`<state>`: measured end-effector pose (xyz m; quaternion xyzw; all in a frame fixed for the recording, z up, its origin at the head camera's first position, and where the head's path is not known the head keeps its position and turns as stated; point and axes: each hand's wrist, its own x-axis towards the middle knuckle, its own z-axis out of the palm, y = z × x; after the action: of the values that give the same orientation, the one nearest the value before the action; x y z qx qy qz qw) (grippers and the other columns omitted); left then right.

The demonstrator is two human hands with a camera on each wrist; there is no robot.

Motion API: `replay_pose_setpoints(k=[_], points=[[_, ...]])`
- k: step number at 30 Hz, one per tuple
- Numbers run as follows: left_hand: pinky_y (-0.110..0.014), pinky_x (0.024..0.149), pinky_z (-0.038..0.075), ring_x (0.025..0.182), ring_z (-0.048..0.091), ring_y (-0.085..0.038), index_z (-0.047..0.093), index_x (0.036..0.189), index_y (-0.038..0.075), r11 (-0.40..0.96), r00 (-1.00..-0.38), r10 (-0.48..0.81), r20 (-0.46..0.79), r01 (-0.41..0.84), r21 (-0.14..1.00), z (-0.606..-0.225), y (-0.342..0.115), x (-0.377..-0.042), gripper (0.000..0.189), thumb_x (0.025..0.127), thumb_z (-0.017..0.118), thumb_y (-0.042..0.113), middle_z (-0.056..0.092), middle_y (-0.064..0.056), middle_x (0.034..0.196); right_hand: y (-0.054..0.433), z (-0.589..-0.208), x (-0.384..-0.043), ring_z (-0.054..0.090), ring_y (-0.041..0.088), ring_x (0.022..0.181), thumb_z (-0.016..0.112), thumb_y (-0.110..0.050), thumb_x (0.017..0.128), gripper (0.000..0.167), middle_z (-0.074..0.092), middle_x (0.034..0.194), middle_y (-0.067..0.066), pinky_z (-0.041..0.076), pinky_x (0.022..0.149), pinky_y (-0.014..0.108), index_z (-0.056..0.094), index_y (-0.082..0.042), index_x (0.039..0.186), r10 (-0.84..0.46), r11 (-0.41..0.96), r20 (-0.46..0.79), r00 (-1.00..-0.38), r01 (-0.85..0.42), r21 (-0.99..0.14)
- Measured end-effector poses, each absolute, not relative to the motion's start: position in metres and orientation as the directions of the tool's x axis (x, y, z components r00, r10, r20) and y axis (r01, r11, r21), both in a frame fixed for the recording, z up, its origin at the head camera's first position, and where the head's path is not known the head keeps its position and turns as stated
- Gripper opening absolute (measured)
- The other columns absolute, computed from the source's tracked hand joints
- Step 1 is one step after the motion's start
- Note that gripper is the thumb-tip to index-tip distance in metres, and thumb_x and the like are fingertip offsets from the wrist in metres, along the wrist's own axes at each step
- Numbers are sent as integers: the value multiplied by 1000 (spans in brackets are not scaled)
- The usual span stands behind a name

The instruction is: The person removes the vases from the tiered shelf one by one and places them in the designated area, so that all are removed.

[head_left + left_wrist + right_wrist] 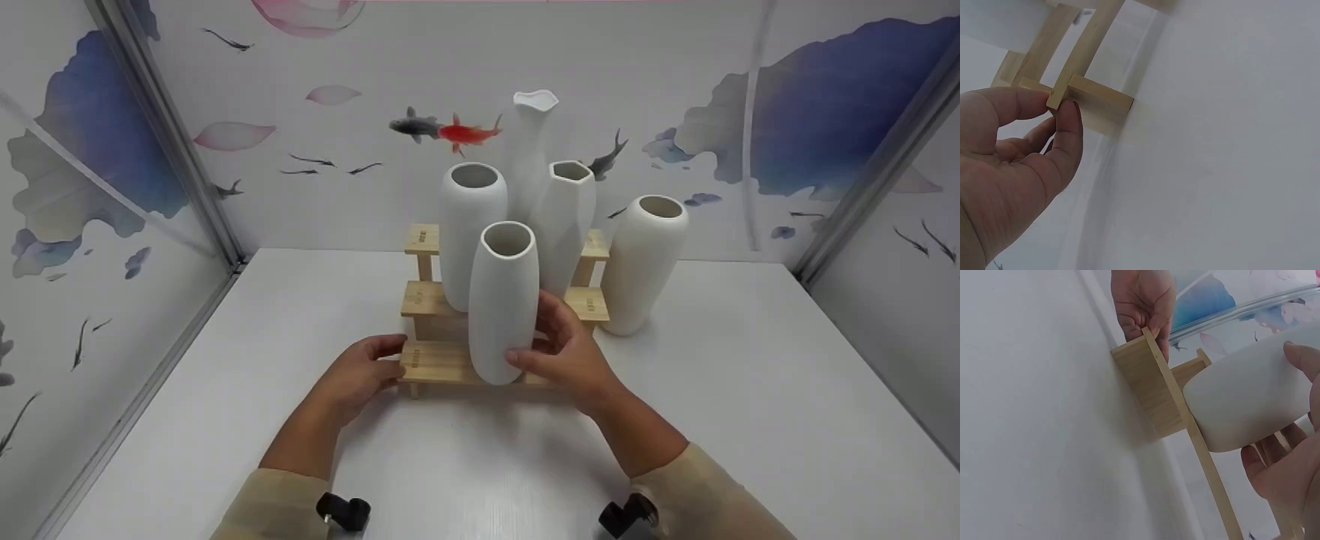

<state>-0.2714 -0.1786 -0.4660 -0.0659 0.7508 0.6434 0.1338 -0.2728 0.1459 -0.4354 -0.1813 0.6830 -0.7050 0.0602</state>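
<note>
A white vase [504, 307] with a notched rim stands upright on the lowest step of a three-tier wooden stand [442, 361]. My right hand [574, 364] grips this vase low on its right side, thumb in front and fingers around the back. In the right wrist view the vase's base [1213, 422] meets the step's board. At the stand's left end, my left hand [361, 381] pinches the lowest step. The left wrist view has thumb and forefinger on either side of the board's end [1057, 100].
Behind, on the stand, are a rounded white vase [472, 232], a faceted one [566, 225] and a tall one with a wavy rim [532, 142]. Another white vase [645, 262] stands on the table [750, 390] right of the stand. Printed panels [337, 202] enclose the back and sides.
</note>
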Motion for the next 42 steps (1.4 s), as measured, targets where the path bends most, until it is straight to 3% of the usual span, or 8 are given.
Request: replay_pose_setpoints(k=[16,29,42], points=[[-42,112,53,128,65,-24,52,155,9,162,-954,76,-292,-277,947,-466,-179,-272,55,100,61,5,52,-11,161,138,-438,-271,56,28,139,92,-8,79,94,57,152,4,48,114,45,44,-30,158,-300,0,147,-943,-154,-988],[-40,112,53,128,65,-25,53,154,8,146,-954,81,-289,-276,950,-466,-179,-272,56,99,60,3,53,-10,159,132,-436,-269,59,29,138,95,-13,77,100,57,153,2,48,117,53,41,-35,158,-263,46,99,-960,-115,-992],[-40,110,54,127,65,-25,53,154,8,142,-953,72,-293,-281,949,-466,-178,-272,56,99,61,3,53,-11,159,137,-439,-273,60,28,135,97,-12,74,98,60,148,2,50,113,51,46,-32,154,-254,50,145,-956,-163,-985]])
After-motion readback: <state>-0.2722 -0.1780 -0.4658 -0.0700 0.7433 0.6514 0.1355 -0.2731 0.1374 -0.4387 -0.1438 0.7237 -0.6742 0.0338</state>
